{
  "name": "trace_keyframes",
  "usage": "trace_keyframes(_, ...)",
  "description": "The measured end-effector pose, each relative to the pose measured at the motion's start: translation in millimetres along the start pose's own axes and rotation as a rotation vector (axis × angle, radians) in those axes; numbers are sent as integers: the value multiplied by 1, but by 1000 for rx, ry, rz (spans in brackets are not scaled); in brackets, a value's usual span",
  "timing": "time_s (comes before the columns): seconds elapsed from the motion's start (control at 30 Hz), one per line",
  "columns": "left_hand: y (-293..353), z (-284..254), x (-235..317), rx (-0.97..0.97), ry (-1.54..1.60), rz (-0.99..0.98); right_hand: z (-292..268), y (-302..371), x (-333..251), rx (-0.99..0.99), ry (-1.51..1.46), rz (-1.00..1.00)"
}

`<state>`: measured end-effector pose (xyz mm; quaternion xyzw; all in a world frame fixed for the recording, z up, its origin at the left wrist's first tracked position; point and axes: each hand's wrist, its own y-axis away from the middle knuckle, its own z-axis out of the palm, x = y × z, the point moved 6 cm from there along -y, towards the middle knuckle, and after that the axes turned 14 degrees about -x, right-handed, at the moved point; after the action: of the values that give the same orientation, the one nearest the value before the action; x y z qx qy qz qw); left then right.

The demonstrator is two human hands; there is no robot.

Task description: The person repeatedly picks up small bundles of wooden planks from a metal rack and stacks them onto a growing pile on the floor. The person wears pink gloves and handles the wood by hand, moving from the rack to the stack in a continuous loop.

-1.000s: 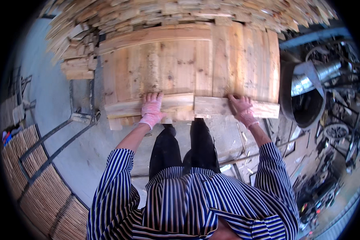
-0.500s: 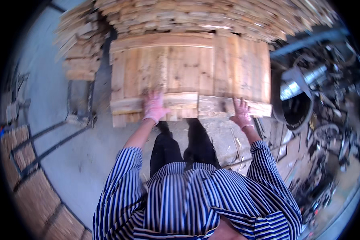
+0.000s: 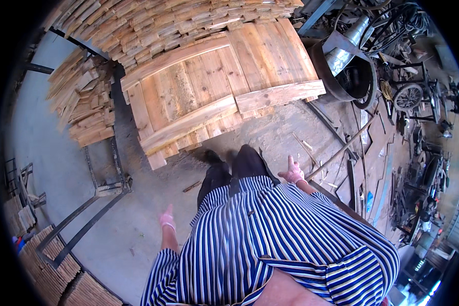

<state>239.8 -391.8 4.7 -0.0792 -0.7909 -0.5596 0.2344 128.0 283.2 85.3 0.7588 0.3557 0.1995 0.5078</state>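
Observation:
Two plank panels, a left wooden panel [image 3: 186, 84] and a right wooden panel [image 3: 268, 56], lie side by side in front of me. Each has a batten across its near edge. Away from both panels, my left hand [image 3: 167, 218] hangs at my left side in a thin pinkish glove, seen edge-on with fingers stretched out and nothing in it. My right hand [image 3: 292, 171], gloved alike, is held low by my right hip. Its fingers are spread and it holds nothing. It is nearer the panels' edge than the left.
Behind the panels rises a large stack of boards [image 3: 153, 25]; a smaller wood pile [image 3: 84, 97] stands left. A metal frame [image 3: 86, 214] sits on the left floor. At right are a dark round drum [image 3: 336, 71], a spoked wheel [image 3: 408, 97] and long bars [image 3: 341, 148].
Both hands have let go of the panels' near edge and dropped back toward my body. My view has turned and shifted, so the panels now appear tilted and farther off.

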Motion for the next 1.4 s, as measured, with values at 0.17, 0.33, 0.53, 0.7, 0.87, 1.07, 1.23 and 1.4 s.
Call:
trace_keyframes(0.17, 60, 21, -72, -109, 192, -137, 23, -15, 5, -92, 22, -17)
trace_keyframes(0.33, 120, 39, -105, -154, 229, -143, 4, -44, -40, -40, -24, -224)
trace_keyframes(0.53, 160, 45, -125, -155, 220, -139, -6, -60, -41, 18, -101, -345)
trace_keyframes(0.7, 157, 45, -132, -181, 194, -179, 13, -68, 30, -39, -186, -189)
trace_keyframes(0.87, 116, -25, -165, -192, 311, -129, 76, -20, 22, -268, -414, -107)
trace_keyframes(1.07, 105, 17, -97, -380, 187, -92, 107, -19, 91, -216, -435, -107)
trace_keyframes(1.23, 107, -89, -116, -258, 281, -12, 169, 46, -32, -170, -567, -201)
trace_keyframes(1.4, 70, -135, -143, -276, 257, -38, 203, 74, -72, -133, -450, -223)
